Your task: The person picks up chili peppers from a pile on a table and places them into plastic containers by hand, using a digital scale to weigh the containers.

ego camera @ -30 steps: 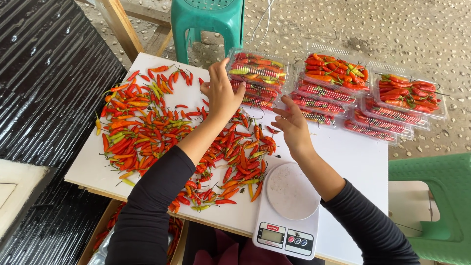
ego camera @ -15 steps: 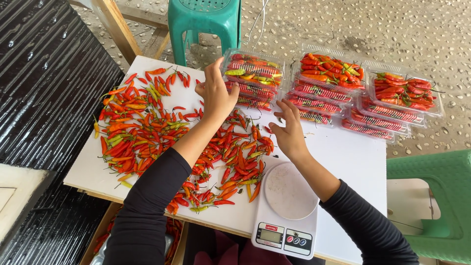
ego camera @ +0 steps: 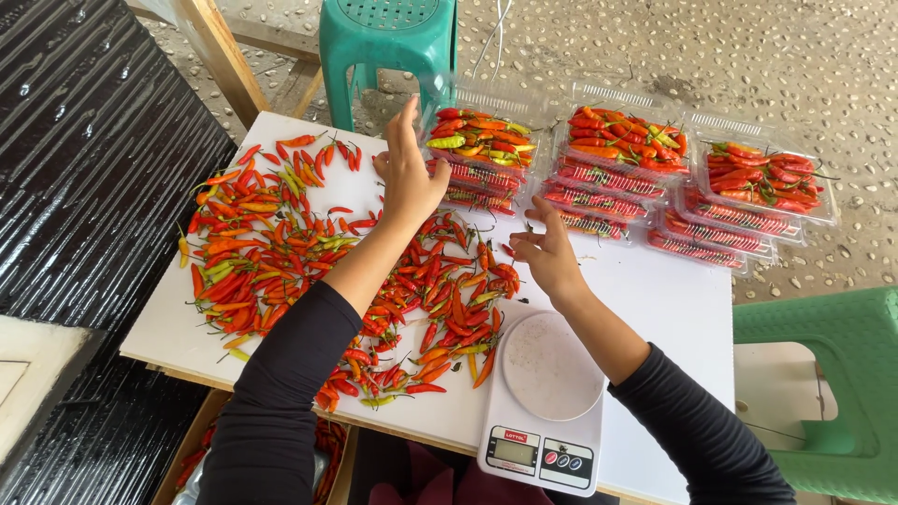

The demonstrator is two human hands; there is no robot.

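the left hand is up at the far side of the white table. its fingers are straight and close together, and they touch the clear lid of the nearest open box of chillies. that box sits on top of a stack of shut boxes, just past the big pile.

the right hand is lower, near the middle of the table. its fingers are bent in a loose curl, with the tips near each other. i cannot tell if it pinches anything. it is just beside the bottom of the box stack.

loose red, orange and green chillies lie all over the left part of the table. two more stacks of filled boxes stand in a row to the right. a white kitchen scale with a round plate sits at the near edge, under the right arm. a teal stool stands behind the table, and a green chair is at the right.
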